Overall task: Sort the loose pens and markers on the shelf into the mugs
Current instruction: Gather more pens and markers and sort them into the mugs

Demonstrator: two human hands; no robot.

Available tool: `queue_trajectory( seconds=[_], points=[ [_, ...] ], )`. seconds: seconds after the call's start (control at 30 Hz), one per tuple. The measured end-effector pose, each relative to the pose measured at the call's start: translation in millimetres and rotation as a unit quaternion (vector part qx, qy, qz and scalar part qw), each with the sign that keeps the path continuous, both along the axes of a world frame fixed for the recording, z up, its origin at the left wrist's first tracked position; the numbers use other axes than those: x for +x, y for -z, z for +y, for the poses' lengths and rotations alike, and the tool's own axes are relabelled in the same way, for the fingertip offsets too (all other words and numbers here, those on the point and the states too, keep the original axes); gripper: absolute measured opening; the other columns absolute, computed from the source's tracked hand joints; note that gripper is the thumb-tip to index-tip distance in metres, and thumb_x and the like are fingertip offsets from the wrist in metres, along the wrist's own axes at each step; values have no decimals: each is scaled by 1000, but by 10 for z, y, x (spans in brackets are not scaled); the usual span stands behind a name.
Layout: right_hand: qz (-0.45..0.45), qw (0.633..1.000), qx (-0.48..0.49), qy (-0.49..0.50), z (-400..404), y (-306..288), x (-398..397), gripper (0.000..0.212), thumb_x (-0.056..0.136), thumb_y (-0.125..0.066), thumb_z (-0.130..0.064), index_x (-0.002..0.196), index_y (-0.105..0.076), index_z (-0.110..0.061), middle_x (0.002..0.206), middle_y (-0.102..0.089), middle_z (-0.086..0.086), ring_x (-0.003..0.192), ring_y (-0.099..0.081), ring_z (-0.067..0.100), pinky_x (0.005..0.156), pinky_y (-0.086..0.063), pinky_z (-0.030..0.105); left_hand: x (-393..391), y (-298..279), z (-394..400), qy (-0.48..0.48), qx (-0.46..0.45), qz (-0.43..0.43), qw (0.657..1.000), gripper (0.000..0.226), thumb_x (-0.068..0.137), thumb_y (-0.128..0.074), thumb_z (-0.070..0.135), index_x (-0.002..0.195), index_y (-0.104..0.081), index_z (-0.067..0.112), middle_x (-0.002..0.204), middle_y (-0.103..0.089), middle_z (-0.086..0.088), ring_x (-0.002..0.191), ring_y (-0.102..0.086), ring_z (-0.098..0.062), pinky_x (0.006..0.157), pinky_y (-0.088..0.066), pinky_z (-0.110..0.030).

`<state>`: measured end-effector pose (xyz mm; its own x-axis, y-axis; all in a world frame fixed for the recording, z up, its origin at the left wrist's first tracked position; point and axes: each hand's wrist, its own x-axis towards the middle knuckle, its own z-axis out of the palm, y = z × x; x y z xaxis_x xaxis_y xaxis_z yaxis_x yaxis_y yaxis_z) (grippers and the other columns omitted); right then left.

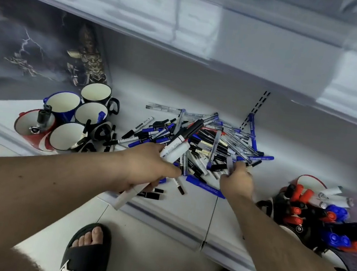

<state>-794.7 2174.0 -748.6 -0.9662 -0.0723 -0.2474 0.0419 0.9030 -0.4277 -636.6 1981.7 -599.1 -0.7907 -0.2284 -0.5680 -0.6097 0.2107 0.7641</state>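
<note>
Lying slanted across the pen pile (197, 142), a white marker (174, 149) is gripped by the left hand (147, 165); a pen is pinched by the right hand (237, 178) at the pile's near edge.

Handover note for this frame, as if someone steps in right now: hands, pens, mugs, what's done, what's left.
Left hand: grips a bundle of white-barrelled markers.
Right hand: reaches into the pile of pens and markers and pinches a small pale item; which one is unclear.
Done: a few markers stand in the cluster of mugs at the left; the mug at the right is packed with red and blue markers.
Left: most of the pile is unsorted.
</note>
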Motion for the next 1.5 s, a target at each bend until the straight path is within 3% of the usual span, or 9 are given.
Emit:
queue_trajectory(
  seconds=[0.17, 0.3, 0.43, 0.53, 0.67, 0.87, 1.07, 1.4, 1.5],
  points=[
    [-26, 977, 45, -207, -193, 73, -12, 46, 93, -46, -5, 138, -43, -16, 133, -49, 12, 117, -51, 30, 92, -50, 44, 28, -61, -27, -22, 27, 10, 999, 23, 86, -72, 19, 80, -50, 16, 48, -45, 1, 37, -41, -13, 43, -38, -21],
    [-10, 968, 72, -240, -295, 108, -137, 70, 82, -64, -16, 146, -36, -25, 148, -24, 6, 130, -37, 29, 103, -45, 42, 71, 1, -143, -43, 17, 11, 999, 24, 84, -73, 22, 80, -51, 15, 55, -47, -5, 45, -41, -20, 53, -39, -30],
    [23, 999, -32, -28, -383, 46, -321, 66, 82, -67, -39, 141, -40, -29, 146, -23, 10, 127, -42, 40, 99, -49, 48, 119, 50, -201, -50, 25, 0, 998, 22, 82, -74, 23, 89, -56, 12, 54, -49, -4, 46, -43, -19, 55, -41, -29],
    [-72, 985, -2, 157, -448, 3, -462, 94, 72, -58, -79, 146, -31, -28, 147, -25, 15, 129, -35, 42, 97, -43, 50, 116, 33, -196, -62, 36, -5, 997, 22, 83, -73, 22, 85, -53, 14, 51, -47, -2, 44, -42, -17, 52, -41, -28],
    [-189, 969, 25, 155, -558, 112, -526, 116, 59, -39, -99, 151, -24, -29, 149, -28, 18, 133, -29, 41, 102, -35, 50, 49, -14, -226, -83, 55, 6, 995, 26, 86, -73, 21, 81, -48, 14, 51, -45, -4, 39, -40, -16, 45, -39, -23],
    [-92, 989, 112, 3, -718, 198, -401, 111, 67, -53, -88, 152, -24, -22, 155, -26, 22, 139, -26, 43, 108, -33, 55, 67, 1, -303, -88, 54, 6, 995, 26, 86, -72, 19, 81, -47, 15, 51, -45, -1, 39, -40, -13, 44, -39, -22],
    [-55, 990, 68, -107, -689, 310, -357, 86, 77, -76, -50, 145, -31, -23, 146, -34, 17, 133, -35, 37, 105, -41, 51, 124, 15, -381, -87, 41, -2, 995, 24, 87, -71, 18, 80, -48, 14, 51, -44, -4, 39, -38, -15, 45, -38, -24],
    [-75, 984, 11, -158, -466, 250, -280, 33, 98, -56, -31, 128, -45, -24, 109, -61, 9, 88, -59, 25, 72, -50, 34, 75, 25, -336, -59, 56, 10, 997, 22, 85, -72, 20, 92, -53, 14, 52, -47, -2, 41, -41, -15, 44, -42, -24],
    [-80, 986, 14, -143, -354, 200, -185, 41, 102, -48, -29, 141, -42, -19, 111, -63, 12, 82, -55, 22, 72, -45, 31, 47, 0, -301, -59, 76, 14, 995, 20, 86, -72, 19, 88, -53, 14, 58, -47, -3, 40, -44, -12, 47, -48, -26]
  ],
)
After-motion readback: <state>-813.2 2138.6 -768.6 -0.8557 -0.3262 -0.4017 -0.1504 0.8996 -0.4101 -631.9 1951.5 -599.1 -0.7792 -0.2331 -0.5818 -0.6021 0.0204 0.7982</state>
